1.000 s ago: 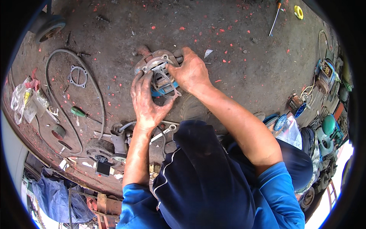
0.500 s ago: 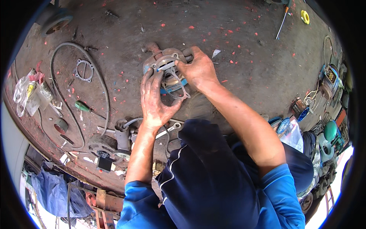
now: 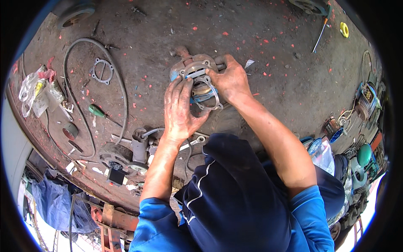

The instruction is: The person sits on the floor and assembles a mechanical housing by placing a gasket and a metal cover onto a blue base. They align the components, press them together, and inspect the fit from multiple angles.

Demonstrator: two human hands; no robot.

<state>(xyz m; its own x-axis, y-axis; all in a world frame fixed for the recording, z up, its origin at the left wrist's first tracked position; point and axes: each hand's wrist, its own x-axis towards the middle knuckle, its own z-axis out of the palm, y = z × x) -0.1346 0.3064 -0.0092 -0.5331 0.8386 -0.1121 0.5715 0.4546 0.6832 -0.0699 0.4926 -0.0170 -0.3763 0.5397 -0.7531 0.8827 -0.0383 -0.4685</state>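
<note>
both hands closed on a round metal pump housing (image 3: 195, 69) lying on the stained concrete floor (image 3: 273, 25). left hand (image 3: 179, 108) presses a grey flanged plate (image 3: 206, 93) against it; right hand (image 3: 228, 80) clamps the far rim. risk: greasy fingers could let the plate slide off its seat. green-handled screwdriver (image 3: 97, 111) and loose gasket (image 3: 102, 70) lie well apart, left.

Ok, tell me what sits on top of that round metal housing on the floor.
A flat metal flange plate with corner holes lies on the round metal housing, over a blue piece. Left hand and right hand press on it, covering its edges; what lies underneath is hidden.
</note>
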